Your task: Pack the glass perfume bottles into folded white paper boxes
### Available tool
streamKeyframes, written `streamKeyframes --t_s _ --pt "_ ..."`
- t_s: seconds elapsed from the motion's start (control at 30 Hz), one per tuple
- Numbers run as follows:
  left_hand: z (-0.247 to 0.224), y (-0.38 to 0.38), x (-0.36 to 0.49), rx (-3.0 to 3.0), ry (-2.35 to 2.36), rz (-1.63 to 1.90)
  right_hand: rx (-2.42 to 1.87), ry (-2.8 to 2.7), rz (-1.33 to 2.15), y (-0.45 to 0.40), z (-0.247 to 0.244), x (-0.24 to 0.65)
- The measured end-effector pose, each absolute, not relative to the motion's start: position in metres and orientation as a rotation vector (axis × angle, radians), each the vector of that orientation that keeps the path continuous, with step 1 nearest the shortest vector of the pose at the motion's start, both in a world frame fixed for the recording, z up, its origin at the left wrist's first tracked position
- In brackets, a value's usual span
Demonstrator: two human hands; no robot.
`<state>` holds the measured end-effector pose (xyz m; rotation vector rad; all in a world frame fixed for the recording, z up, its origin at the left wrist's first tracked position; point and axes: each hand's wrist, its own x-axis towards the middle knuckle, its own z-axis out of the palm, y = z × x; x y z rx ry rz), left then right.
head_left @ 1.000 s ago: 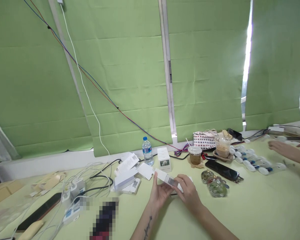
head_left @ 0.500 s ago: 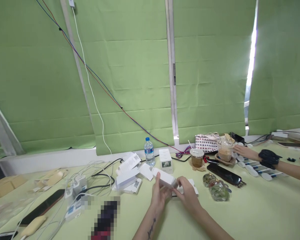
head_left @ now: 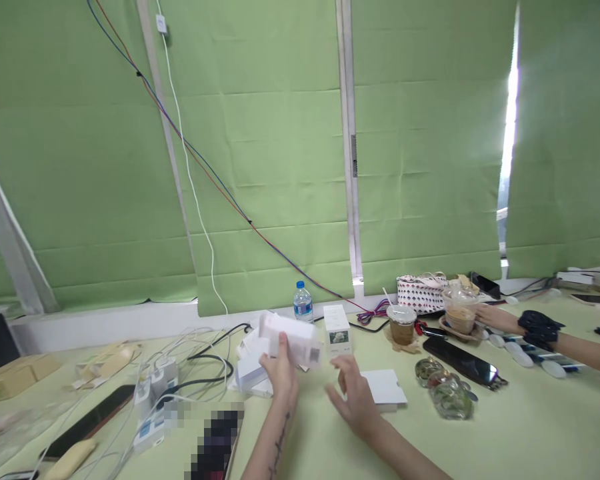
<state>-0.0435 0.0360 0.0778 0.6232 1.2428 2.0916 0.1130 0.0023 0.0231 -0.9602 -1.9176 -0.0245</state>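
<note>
My left hand [head_left: 281,373] grips a small white box [head_left: 291,339], blurred by motion and raised over a pile of white boxes [head_left: 251,371]. Apart from it, my right hand [head_left: 354,399] has its fingers curled loosely and spread, with nothing between them. Just beyond the right hand a flat white carton [head_left: 383,388] lies on the table. Behind both hands stands an upright white box with a dark picture on its front [head_left: 337,331].
A water bottle [head_left: 303,303] and a lidded drink cup [head_left: 401,325] stand at the back. Cables and a power strip [head_left: 153,410] lie left. To the right are a black case [head_left: 463,360], a plastic bag [head_left: 450,399] and another person's hand [head_left: 495,318] near a second cup.
My left hand has carried the white box leftward toward the pile. My right hand has let go of it and drawn away, uncovering more of the flat carton.
</note>
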Motion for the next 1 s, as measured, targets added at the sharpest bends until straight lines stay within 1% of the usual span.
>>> streamKeyframes --t_s 0.1,0.2,0.3,0.4,0.57,0.67,0.8,0.9,1.0 --pt "0.098 0.059 -0.081 0.721 1.45 2.172 -1.179 -1.868 -0.076 0.035 0.038 0.12" --pt "0.106 0.072 -0.1 0.907 1.626 2.134 -1.334 -1.903 -0.122 0.072 0.051 0.123" --pt "0.095 0.072 -0.096 1.166 1.709 2.045 -1.411 -2.009 -0.168 0.099 0.057 0.121" --pt "0.072 0.067 -0.077 1.434 1.706 1.91 -1.418 -2.11 -0.203 0.111 0.058 0.119" --pt "0.043 0.058 -0.049 1.856 1.455 1.491 -1.248 -2.261 -0.195 0.104 0.062 0.127" --pt "0.044 0.051 -0.042 1.977 1.266 1.203 -1.077 -2.303 -0.163 0.078 0.066 0.143" --pt "0.056 0.029 -0.04 1.986 0.986 0.826 -0.881 -2.3 -0.094 0.03 0.063 0.17" --pt "0.059 0.003 -0.035 1.84 0.693 0.59 -0.624 -2.268 0.135 0.001 0.048 0.183" --pt "0.056 -0.022 -0.028 1.754 0.733 0.649 -0.59 -2.187 0.461 -0.015 0.029 0.188"
